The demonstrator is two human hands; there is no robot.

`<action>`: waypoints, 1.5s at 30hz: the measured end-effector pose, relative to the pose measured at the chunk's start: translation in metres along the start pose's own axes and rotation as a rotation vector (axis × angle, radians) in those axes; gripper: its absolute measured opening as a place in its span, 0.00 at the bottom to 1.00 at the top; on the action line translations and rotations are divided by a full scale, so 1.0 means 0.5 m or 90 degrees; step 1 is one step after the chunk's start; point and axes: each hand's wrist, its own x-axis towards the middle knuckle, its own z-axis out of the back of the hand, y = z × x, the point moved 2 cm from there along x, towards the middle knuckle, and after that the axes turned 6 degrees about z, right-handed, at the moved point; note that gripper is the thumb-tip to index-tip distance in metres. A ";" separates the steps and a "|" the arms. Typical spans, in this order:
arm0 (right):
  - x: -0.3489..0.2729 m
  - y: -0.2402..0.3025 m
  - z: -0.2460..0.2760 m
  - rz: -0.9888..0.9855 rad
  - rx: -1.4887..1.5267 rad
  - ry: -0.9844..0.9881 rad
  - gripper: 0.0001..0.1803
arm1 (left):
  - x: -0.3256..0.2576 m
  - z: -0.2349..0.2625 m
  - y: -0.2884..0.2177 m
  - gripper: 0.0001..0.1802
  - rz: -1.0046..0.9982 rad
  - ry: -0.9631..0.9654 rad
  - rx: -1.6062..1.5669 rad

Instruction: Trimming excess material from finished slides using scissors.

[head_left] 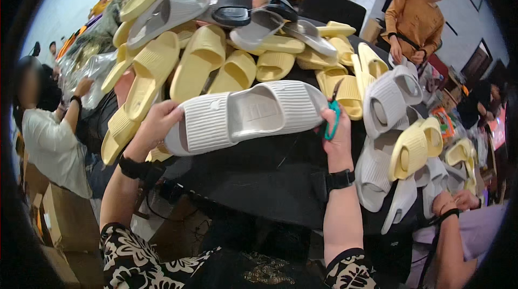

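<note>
Stretched between my hands is a grey pair of ribbed slide slippers (258, 112), end to end, the two soles overlapping or joined in the middle. My left hand (162, 123) grips the left end, thumb on top. At the right end, my right hand (339, 133) pinches the toe or heel edge and also holds small scissors with teal handles (333, 121), their blades pointing up and away from me. Just beyond, a pile of yellow slides (198, 62) covers the table, close to both hands. The undersides of the held pair are hidden.
The black table (253, 176) lies below my hands. Grey slides (377, 111) and a yellow pair (415, 149) are heaped along its right edge. Black slides (232, 9) top the far pile. Other people sit or stand around. Cardboard boxes (70, 219) stand lower left.
</note>
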 end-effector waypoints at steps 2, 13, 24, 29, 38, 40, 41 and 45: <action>-0.014 0.026 -0.015 0.023 0.016 0.012 0.20 | -0.025 0.029 -0.045 0.16 0.021 0.031 -0.152; -0.028 0.050 -0.031 0.047 0.109 0.078 0.25 | -0.031 0.025 -0.103 0.16 -0.020 0.117 -0.224; -0.026 0.003 -0.047 -0.083 0.194 0.036 0.17 | 0.086 0.040 -0.175 0.15 0.073 0.075 -0.559; -0.031 -0.015 -0.041 -0.145 0.127 0.093 0.17 | 0.188 -0.070 -0.292 0.15 0.041 0.217 -0.592; -0.046 0.000 -0.055 -0.180 0.066 0.149 0.21 | 0.194 -0.333 -0.516 0.12 0.017 0.305 -0.629; -0.044 -0.007 -0.042 -0.171 0.093 0.132 0.22 | 0.215 -0.388 -0.560 0.09 -0.022 0.299 -0.482; -0.045 -0.005 -0.044 -0.164 0.084 0.132 0.21 | 0.223 -0.412 -0.572 0.09 -0.011 0.345 -0.622; -0.048 -0.010 -0.064 -0.182 0.081 0.147 0.15 | 0.288 -0.521 -0.609 0.16 0.069 0.246 -0.637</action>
